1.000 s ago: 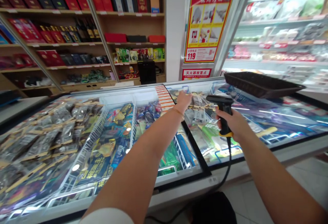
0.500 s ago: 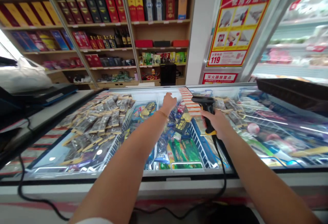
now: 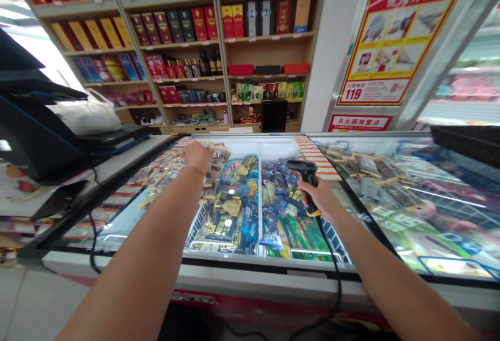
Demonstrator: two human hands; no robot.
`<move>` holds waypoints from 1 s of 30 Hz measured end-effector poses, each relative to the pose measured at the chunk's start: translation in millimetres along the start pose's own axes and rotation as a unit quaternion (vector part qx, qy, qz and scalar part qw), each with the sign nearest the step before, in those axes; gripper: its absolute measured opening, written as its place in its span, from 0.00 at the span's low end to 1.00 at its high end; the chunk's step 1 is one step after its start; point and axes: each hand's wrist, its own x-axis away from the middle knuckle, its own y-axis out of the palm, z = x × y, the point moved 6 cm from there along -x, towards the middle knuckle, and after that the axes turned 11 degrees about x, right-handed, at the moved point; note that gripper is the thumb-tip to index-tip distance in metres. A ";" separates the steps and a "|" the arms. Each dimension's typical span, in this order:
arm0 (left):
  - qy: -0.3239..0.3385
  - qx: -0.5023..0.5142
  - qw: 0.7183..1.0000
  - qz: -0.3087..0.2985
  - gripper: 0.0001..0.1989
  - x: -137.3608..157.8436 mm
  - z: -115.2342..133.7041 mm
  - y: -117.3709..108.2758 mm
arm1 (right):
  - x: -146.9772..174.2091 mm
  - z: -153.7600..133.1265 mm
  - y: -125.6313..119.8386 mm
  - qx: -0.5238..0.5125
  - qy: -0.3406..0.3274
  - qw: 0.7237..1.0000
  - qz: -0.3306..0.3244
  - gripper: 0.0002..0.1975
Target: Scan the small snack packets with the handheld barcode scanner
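My right hand (image 3: pixel 323 198) is wrapped round the handle of a black barcode scanner (image 3: pixel 304 166), held above the open chest freezer with its head pointing left. A black cable (image 3: pixel 332 257) hangs from the handle's yellow-edged base. My left hand (image 3: pixel 197 156) reaches far forward over a heap of clear-and-brown packs (image 3: pixel 213 172) at the freezer's left. Its fingers look apart, somewhat blurred, and nothing shows in them; whether they touch the packs I cannot tell. Between the hands lie blue and black ice-cream packs (image 3: pixel 224 221) and green packs (image 3: pixel 297 234) in wire baskets.
A counter with a black terminal (image 3: pixel 35 133) and a white plastic bag (image 3: pixel 91 114) stands at left. Shelves of boxed bottles (image 3: pixel 182 26) rise behind the freezer. A glass lid (image 3: pixel 390 190) covers its right part, with a dark tray (image 3: pixel 469 143) on top.
My left hand has moved left, from above the middle baskets to the heap of brown packs. The scanner stays in my right hand. The view has turned left.
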 end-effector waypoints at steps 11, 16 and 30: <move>-0.047 -0.019 0.999 -0.021 0.38 -9.9 -24.2 9.1 | 1.6 15.5 -0.3 0.040 0.002 0.999 -0.032 0.16; -0.048 0.045 0.998 0.019 0.47 -6.4 -19.7 3.0 | 4.1 8.6 -3.5 0.029 0.008 0.999 -0.026 0.17; -0.004 0.538 0.841 -0.053 0.18 49.5 89.4 91.0 | 7.3 3.6 -4.5 0.038 -0.013 0.999 -0.030 0.17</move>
